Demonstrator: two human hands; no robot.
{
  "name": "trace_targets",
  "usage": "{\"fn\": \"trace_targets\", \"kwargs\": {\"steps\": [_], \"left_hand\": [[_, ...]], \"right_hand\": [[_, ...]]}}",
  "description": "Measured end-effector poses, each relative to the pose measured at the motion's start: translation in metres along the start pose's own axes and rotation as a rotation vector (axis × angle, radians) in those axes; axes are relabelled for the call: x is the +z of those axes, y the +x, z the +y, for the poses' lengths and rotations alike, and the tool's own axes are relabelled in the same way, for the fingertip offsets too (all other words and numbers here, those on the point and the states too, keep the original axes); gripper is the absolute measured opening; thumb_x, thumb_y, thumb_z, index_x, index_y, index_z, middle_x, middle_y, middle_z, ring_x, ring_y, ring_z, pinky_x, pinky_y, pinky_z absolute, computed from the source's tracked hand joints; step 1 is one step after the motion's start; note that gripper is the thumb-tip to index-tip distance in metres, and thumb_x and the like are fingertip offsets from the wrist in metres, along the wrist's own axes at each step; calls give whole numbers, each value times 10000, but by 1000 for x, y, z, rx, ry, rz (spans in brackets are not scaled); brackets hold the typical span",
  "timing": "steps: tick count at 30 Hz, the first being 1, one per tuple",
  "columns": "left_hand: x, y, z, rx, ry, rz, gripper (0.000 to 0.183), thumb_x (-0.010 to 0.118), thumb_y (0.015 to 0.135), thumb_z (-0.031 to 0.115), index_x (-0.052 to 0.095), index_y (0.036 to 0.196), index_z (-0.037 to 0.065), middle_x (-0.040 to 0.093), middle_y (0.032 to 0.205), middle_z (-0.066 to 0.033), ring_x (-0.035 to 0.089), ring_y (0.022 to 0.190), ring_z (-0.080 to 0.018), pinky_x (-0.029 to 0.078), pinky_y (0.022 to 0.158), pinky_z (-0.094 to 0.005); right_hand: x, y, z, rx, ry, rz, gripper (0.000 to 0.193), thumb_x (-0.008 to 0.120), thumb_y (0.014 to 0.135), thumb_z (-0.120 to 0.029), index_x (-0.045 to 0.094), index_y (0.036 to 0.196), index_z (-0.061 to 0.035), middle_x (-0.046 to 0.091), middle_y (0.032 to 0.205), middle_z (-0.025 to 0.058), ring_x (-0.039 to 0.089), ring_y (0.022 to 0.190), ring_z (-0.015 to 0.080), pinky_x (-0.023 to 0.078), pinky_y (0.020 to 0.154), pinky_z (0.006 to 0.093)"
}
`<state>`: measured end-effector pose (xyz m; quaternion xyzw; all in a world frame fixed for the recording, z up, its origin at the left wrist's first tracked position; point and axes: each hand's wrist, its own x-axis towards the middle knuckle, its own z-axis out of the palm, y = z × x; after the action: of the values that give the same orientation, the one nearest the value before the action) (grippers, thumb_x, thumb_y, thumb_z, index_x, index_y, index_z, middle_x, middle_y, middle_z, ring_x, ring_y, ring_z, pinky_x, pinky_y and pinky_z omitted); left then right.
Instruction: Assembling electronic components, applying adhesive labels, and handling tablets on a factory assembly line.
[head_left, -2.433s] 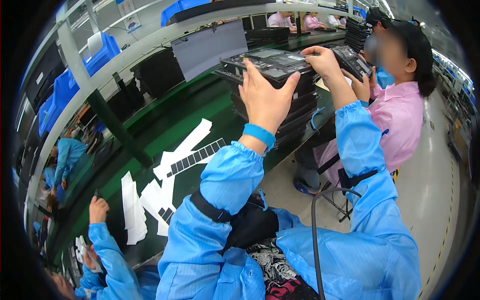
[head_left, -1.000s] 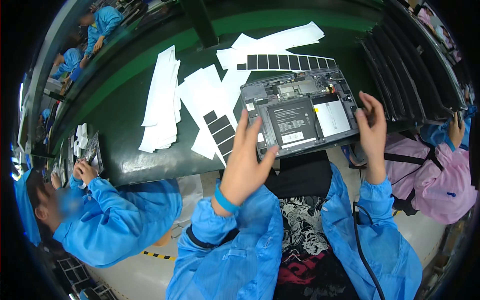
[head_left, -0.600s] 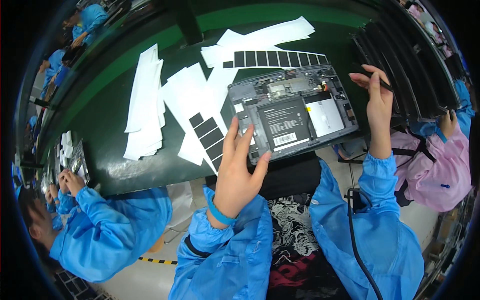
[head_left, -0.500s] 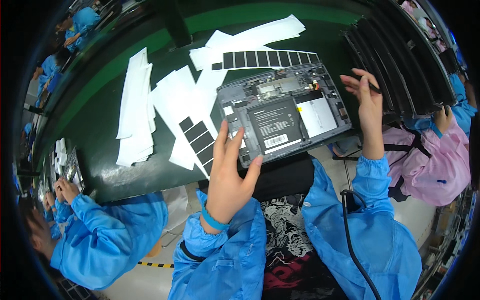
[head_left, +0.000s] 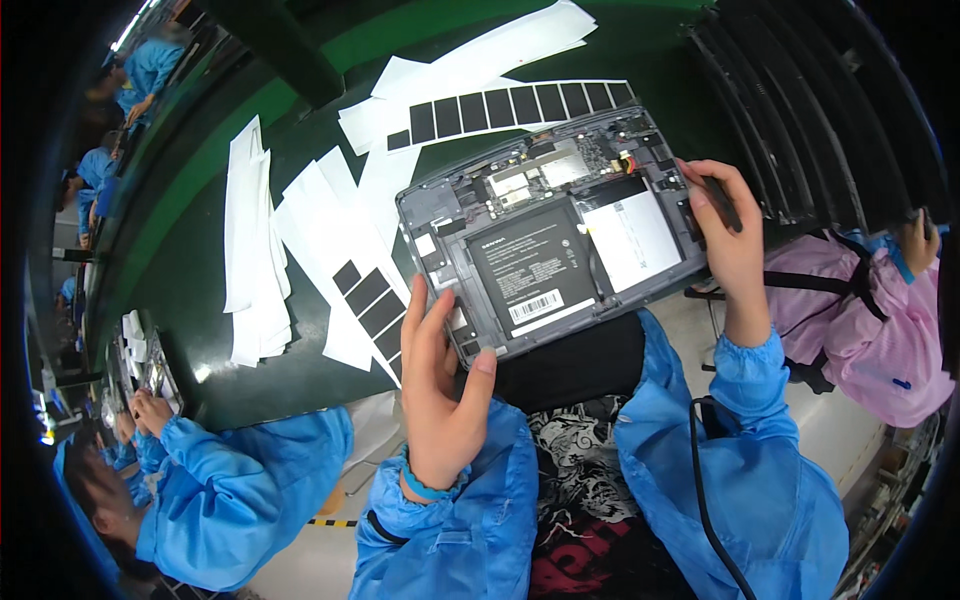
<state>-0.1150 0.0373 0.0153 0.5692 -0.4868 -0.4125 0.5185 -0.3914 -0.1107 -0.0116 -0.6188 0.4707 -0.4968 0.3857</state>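
Note:
An opened tablet (head_left: 548,240) lies tilted in front of me, its circuit board, dark battery and a white-labelled panel exposed. At its lower left corner, my left hand (head_left: 440,400) grips the frame, thumb on the near edge and fingers along the left side. My right hand (head_left: 732,235) closes on the right edge, thumb and fingertips against the frame. A small dark piece (head_left: 722,203) shows within the right hand; its kind I cannot make out. Behind the tablet lies a white strip with black rectangular stickers (head_left: 510,108), and another sticker strip (head_left: 372,308) lies to its left.
White paper strips (head_left: 252,250) lie in loose piles on the dark green table (head_left: 225,385). Black upright panels (head_left: 800,130) stand in a row at the far right. A co-worker in blue (head_left: 250,500) sits at left; one in pink (head_left: 860,320) is at right.
My right hand has come down from beside the tablet onto its right edge. The tablet appears slightly lower and further left in view, with my left hand still at its corner.

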Motion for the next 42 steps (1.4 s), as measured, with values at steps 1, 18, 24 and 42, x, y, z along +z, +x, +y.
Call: {"fn": "trace_targets", "kwargs": {"steps": [1, 18, 24, 42], "left_hand": [[1, 0, 0, -10, 15, -1, 539, 474, 865, -76, 362, 1392, -71, 157, 1556, -182, 250, 1415, -310, 272, 1124, -390], [0, 3, 6, -235, -314, 104, 742, 490, 869, -24, 75, 1482, -61, 137, 1521, -315, 239, 1418, -349, 257, 1117, -399], [3, 4, 10, -279, -274, 135, 783, 516, 853, 23, 62, 1488, -47, 158, 1519, -305, 263, 1407, -357, 251, 1118, -401], [11, 2, 7, -227, -241, 175, 732, 478, 836, 0, 125, 1473, -78, 212, 1512, -276, 263, 1409, -333, 230, 1137, -395]], "right_hand": [[0, 0, 1, 6, 17, -3, 243, 502, 904, 26, 558, 1141, 23, 621, 1183, 131, 561, 1166, 184, 420, 979, 276], [-2, 1, -4, 18, -236, -8, 295, 482, 801, 66, 629, 1054, 23, 617, 952, 67, 517, 732, 59, 390, 658, 192], [-4, 1, -5, 11, -230, 0, 318, 466, 783, 66, 629, 1053, 27, 620, 926, 68, 520, 710, 61, 388, 645, 194], [-5, 0, -5, 2, -143, -15, 293, 480, 801, 65, 633, 1047, 27, 652, 1045, 149, 599, 861, 127, 443, 780, 231]]}}
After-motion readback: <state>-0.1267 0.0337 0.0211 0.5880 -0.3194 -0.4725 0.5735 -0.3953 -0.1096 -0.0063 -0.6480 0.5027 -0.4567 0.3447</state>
